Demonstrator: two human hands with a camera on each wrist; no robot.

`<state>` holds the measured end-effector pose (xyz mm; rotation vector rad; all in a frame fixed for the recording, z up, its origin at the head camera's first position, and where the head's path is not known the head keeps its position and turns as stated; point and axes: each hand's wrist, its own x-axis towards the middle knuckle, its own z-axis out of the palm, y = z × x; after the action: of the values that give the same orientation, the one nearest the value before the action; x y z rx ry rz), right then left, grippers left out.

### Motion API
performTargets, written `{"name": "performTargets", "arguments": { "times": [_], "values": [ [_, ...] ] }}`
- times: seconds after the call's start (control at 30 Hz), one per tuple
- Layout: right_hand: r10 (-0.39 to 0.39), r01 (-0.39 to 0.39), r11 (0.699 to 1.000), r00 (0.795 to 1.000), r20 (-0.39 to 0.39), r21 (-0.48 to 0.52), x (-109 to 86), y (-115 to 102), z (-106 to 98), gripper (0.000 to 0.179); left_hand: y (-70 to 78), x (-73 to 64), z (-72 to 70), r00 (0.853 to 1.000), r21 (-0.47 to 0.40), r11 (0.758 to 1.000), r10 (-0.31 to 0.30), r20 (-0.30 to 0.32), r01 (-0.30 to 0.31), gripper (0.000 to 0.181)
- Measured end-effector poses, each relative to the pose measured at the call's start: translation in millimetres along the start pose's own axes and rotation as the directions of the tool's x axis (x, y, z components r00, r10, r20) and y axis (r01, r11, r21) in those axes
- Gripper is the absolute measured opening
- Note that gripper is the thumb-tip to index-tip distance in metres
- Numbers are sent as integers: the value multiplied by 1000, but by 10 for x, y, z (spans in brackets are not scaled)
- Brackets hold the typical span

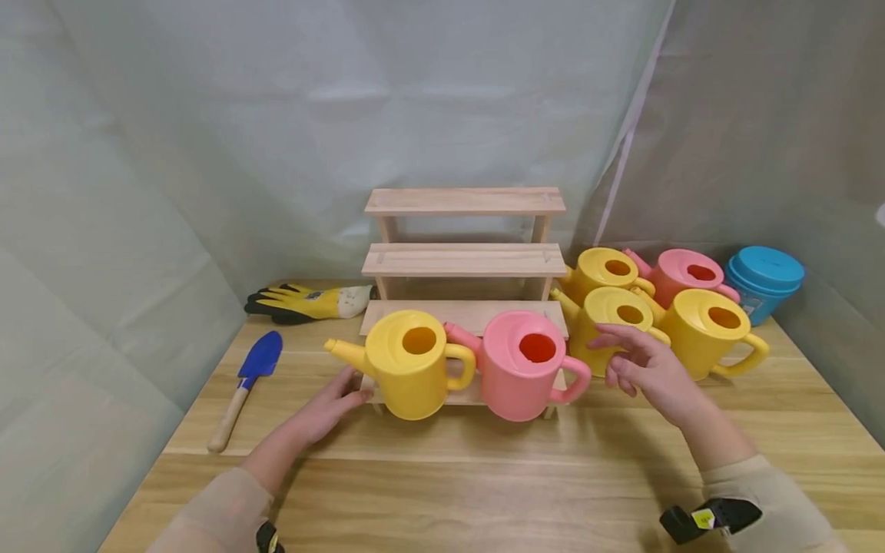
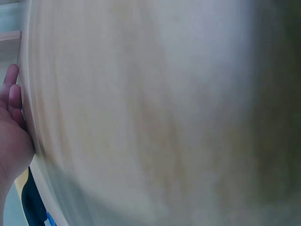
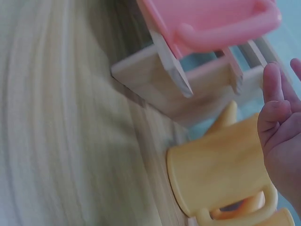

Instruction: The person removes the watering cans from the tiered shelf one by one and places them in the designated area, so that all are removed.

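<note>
A yellow watering can (image 1: 406,384) and a pink watering can (image 1: 510,384) stand side by side on the lowest step of a wooden tiered stand (image 1: 465,259). Both spouts point left. My left hand (image 1: 332,407) is at the left end of that step, its fingers against or close beside the wood; the fingertips are partly hidden. My right hand (image 1: 646,376) hovers in front of another yellow watering can (image 1: 598,355) right of the stand, fingers loosely bent and holding nothing. In the right wrist view, the pink can's handle (image 3: 230,33) is above that hand's yellow can (image 3: 216,165).
More watering cans, yellow (image 1: 691,338) and pink (image 1: 671,284), crowd the back right beside a blue lidded tub (image 1: 764,276). On the left lie yellow-and-black gloves (image 1: 314,303) and a blue trowel (image 1: 259,357) with a wooden handle. Grey fabric (image 1: 456,92) walls the table in.
</note>
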<state>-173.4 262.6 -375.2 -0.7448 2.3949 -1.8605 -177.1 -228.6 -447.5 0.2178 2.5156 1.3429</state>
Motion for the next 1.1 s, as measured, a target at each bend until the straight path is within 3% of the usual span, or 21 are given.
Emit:
{"name": "performTargets", "arguments": {
  "times": [0.27,0.47,0.67,1.1],
  "values": [
    [77,-82,995,992,95,51,8,26,129,45,-5,1,19,1000,6,1000,26,-12,-26,64],
    [59,-74,993,987,147,96,22,27,223,43,-13,2,28,1000,-7,1000,28,-14,-29,64],
    [68,-83,992,987,146,96,8,3,290,39,-19,7,31,999,-17,999,47,-16,-47,64],
    [0,-15,994,991,132,110,13,-43,336,27,21,-11,22,999,-21,999,38,-16,-39,62]
  ]
}}
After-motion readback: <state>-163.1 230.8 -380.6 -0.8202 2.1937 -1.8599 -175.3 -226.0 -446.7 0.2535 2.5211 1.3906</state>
